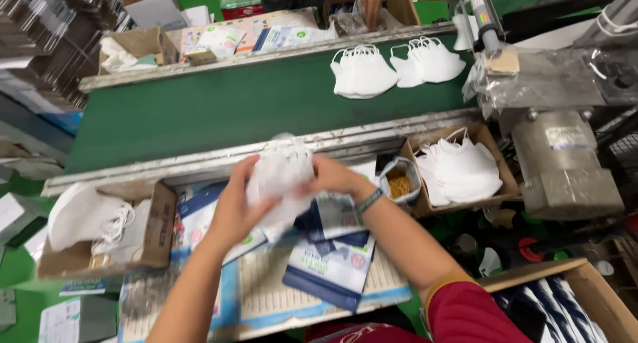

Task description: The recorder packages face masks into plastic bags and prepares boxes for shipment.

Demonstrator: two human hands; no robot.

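Observation:
Both my hands hold a small stack of white face masks (279, 173) just in front of the near rail of the green conveyor belt (219, 107). My left hand (234, 207) grips the stack from the left side, my right hand (335, 177) from the right; the masks are blurred by motion. Under my hands lie blue-and-white flat pouches (332, 266) spread on the worktop. Two piles of white masks (362, 70) rest on the belt at the far right.
A cardboard box of masks (458, 170) stands to the right, another box of masks (100, 223) to the left. A small pot of yellow bits (400, 183) sits beside the right box. Another person's hand (371, 2) reaches in across the belt. Grey machinery (565, 163) stands right.

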